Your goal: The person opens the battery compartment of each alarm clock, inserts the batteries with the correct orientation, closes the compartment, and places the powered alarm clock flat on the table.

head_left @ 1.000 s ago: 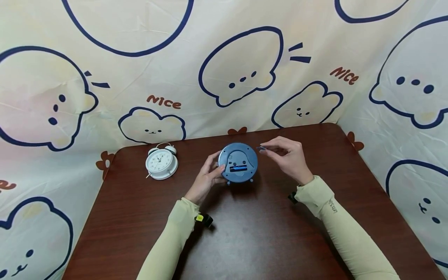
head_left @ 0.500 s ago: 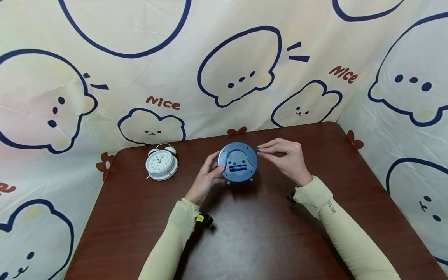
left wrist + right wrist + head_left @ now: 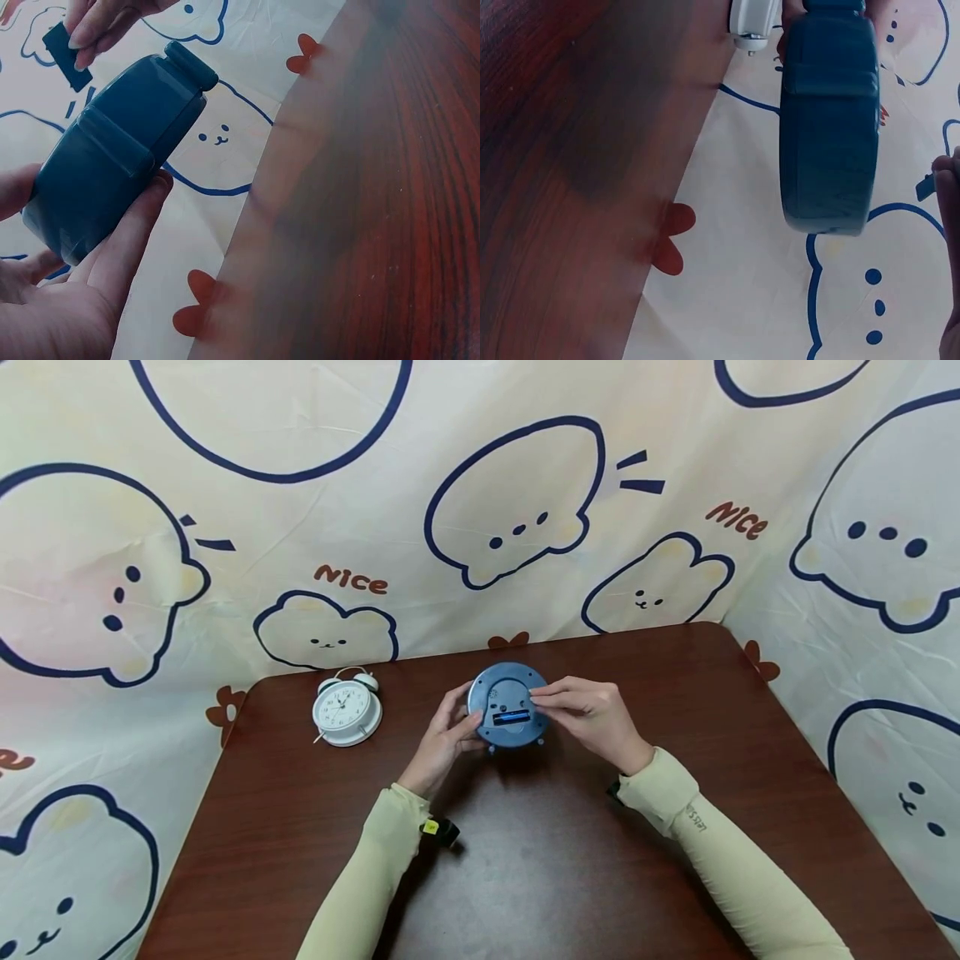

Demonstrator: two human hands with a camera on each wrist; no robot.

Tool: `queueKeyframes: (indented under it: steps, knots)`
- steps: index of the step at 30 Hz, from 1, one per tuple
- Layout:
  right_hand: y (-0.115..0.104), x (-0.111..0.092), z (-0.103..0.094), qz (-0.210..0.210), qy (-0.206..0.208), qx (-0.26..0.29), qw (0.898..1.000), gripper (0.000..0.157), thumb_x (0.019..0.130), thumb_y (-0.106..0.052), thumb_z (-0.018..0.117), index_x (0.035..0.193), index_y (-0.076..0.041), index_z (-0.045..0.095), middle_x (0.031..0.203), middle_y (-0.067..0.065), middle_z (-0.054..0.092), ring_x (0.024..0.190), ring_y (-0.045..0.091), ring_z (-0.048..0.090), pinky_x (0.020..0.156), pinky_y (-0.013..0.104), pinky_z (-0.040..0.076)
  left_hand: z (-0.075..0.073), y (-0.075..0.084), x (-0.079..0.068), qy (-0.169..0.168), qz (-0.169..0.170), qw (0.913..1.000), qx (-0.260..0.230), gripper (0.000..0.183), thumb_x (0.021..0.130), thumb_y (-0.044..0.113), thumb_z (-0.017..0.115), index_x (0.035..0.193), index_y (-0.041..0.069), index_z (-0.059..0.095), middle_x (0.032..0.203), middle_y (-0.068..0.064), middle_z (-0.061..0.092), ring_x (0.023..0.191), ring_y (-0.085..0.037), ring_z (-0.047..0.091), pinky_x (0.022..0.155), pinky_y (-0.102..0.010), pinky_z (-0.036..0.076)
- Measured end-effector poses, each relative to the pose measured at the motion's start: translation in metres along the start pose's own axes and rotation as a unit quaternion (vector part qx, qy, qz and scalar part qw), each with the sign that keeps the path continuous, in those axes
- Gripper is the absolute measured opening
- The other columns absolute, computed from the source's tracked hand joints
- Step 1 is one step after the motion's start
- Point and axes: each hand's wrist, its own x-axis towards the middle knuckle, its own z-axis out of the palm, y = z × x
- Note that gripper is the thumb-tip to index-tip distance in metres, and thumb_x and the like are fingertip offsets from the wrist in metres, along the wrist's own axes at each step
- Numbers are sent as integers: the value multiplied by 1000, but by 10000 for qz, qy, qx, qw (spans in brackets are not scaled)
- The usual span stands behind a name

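Observation:
My left hand (image 3: 441, 745) grips a round blue alarm clock (image 3: 504, 681) by its left side, with the clock's back facing me. A blue battery (image 3: 512, 717) shows in the uncovered slot on that back. Between right thumb and fingers, my right hand (image 3: 596, 720) pinches a small flat blue battery cover (image 3: 66, 56), which stands apart from the case in the left wrist view. The head view has the right fingertips overlapping the clock's right edge. In the right wrist view, the clock is seen side-on, its dial hidden.
A white twin-bell alarm clock (image 3: 345, 706) stands at the back left of the dark brown table (image 3: 525, 860), its dial toward me. Behind the table hangs a cream cloth (image 3: 450, 618) with cartoon drawings, which continues along the sides.
My right hand has moved left and slightly down with the battery cover, from beside the blue clock to over its right edge. The left hand and the clock have stayed put.

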Motion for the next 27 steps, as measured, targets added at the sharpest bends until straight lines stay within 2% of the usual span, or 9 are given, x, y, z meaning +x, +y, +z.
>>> queueKeyframes:
  steps: [3,6,12,21,27]
  knots:
    - [0,-1,4,-107,-124,-188,9997,31,74,16,84,101,1,82,103,12,79,93,26,77,88,14,54,0,-1,1,2,7,10000,-18,53,108,26,56,157,28,36,141,-19,54,100,-18,70,85,-35,60]
    - [1,-1,7,-315,-234,-484,9981,33,72,14,86,101,-1,82,101,10,79,88,23,77,82,16,56,1,-1,1,47,36,10000,-6,52,108,25,56,156,29,37,139,-19,55,101,-18,70,85,-35,60]
    - [1,-1,12,-884,-561,-1268,9864,33,72,6,90,102,-6,83,91,6,75,76,15,69,70,25,61,0,-2,2,77,88,9999,28,53,107,26,57,156,29,37,139,-19,55,104,-21,69,86,-36,60]
    - [-2,-3,20,-1394,-1339,-2062,9592,32,77,3,88,106,-8,81,93,4,69,83,14,60,74,23,59,2,-1,1,48,135,9999,81,53,107,28,58,156,30,38,140,-17,55,106,-21,68,87,-37,60]
    - [-1,-3,25,-1391,-1482,-2313,9514,32,77,3,88,106,-9,82,94,4,68,85,15,60,76,23,59,5,1,1,48,125,9998,132,54,107,29,59,156,31,38,141,-17,55,108,-21,68,87,-37,59]
